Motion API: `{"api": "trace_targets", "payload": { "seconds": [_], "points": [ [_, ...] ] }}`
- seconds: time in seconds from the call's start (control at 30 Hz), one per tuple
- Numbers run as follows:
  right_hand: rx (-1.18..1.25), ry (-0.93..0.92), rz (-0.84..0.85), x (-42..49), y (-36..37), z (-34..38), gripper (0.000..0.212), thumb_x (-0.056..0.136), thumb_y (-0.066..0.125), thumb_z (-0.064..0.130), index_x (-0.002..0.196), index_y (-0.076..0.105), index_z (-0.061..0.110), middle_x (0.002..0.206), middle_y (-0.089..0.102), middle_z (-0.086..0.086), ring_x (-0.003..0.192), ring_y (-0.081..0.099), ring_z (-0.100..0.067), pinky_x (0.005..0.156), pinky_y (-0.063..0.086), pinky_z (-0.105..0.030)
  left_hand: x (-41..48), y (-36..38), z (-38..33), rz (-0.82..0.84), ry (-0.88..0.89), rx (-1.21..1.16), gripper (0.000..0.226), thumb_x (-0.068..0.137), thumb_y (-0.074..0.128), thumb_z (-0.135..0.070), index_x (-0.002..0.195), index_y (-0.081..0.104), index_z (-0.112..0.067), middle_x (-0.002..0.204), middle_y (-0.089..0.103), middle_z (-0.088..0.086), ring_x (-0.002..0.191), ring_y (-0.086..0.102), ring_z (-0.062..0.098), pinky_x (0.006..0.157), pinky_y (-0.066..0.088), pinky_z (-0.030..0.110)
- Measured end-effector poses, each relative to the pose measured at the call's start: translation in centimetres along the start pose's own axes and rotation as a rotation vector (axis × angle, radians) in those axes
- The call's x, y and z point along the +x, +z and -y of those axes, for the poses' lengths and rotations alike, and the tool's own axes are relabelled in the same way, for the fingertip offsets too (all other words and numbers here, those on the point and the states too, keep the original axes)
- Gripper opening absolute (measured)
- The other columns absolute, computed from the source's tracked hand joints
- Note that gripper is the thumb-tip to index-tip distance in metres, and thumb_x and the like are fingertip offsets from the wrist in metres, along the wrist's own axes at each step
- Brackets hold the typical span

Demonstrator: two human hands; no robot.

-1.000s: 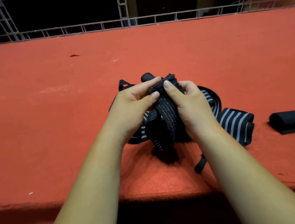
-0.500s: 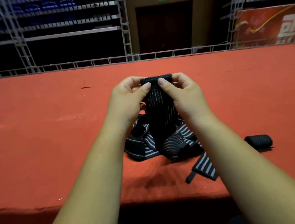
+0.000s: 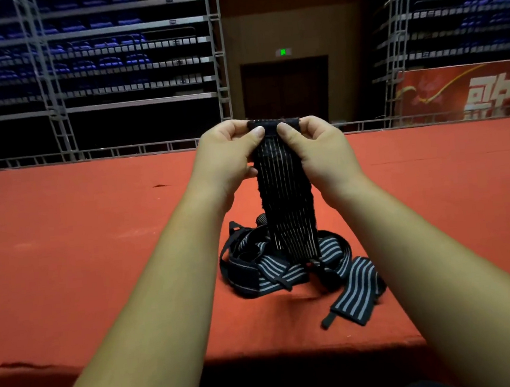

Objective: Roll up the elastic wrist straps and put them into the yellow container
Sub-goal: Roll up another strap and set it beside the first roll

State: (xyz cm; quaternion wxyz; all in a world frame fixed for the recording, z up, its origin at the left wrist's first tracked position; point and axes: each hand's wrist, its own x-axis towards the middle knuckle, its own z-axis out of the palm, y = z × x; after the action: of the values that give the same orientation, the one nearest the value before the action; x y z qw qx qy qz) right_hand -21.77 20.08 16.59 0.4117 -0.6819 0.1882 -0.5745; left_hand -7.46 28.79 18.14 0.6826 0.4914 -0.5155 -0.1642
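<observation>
Above the pile (image 3: 267,274), left hand (image 3: 225,154) and right hand (image 3: 320,149) pinch the hanging strap (image 3: 285,200) at its top edge; red carpet (image 3: 68,256) spreads wide around.

Left hand (image 3: 225,152), right hand (image 3: 320,147) and pinched strap (image 3: 285,206) higher now, above the pile (image 3: 267,275).

Probably an indoor arena: tiered blue seats (image 3: 106,64), metal scaffolding (image 3: 56,118), red carpeted stage (image 3: 66,240).

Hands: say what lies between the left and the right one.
In the head view, the top edge of the strap spans the gap, pinched by left hand and right hand.
</observation>
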Motion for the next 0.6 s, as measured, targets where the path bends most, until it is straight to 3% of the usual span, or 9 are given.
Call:
{"api": "trace_targets", "payload": {
  "seconds": [0.33,0.5,0.6],
  "points": [
    [-0.037,-0.001,-0.021,-1.2,0.8,2.5,0.014,0.109,0.065,0.029,0.103,0.070,0.017,0.089,0.076,0.005,0.076,0.072,-0.004,0.064,0.054,-0.023,-1.0,-0.6,-1.9,0.018,-0.031,-0.075,0.015,0.106,0.068,-0.016,0.116,0.075,-0.008,0.101,0.078,0.006,0.084,0.074,0.015,0.058,0.054,0.026],
    [-0.137,0.043,-0.030,-1.4,1.8,2.6,0.024,0.112,0.054,0.040,0.114,0.065,0.019,0.105,0.076,-0.002,0.098,0.075,-0.020,0.083,0.058,-0.040,-1.5,-0.5,-1.7,0.011,-0.049,-0.143,0.015,0.107,0.067,-0.014,0.116,0.074,-0.005,0.099,0.075,0.008,0.076,0.071,0.013,0.054,0.052,0.022],
    [-0.132,0.066,-0.060,-1.6,2.2,1.3,0.023,0.114,0.050,0.040,0.114,0.059,0.019,0.100,0.070,0.003,0.091,0.069,-0.015,0.076,0.052,-0.035,-1.7,-0.4,-0.4,0.011,-0.086,-0.144,0.012,0.108,0.066,-0.020,0.102,0.073,-0.012,0.090,0.073,0.004,0.072,0.066,0.012,0.056,0.051,0.022]
  ]
}}
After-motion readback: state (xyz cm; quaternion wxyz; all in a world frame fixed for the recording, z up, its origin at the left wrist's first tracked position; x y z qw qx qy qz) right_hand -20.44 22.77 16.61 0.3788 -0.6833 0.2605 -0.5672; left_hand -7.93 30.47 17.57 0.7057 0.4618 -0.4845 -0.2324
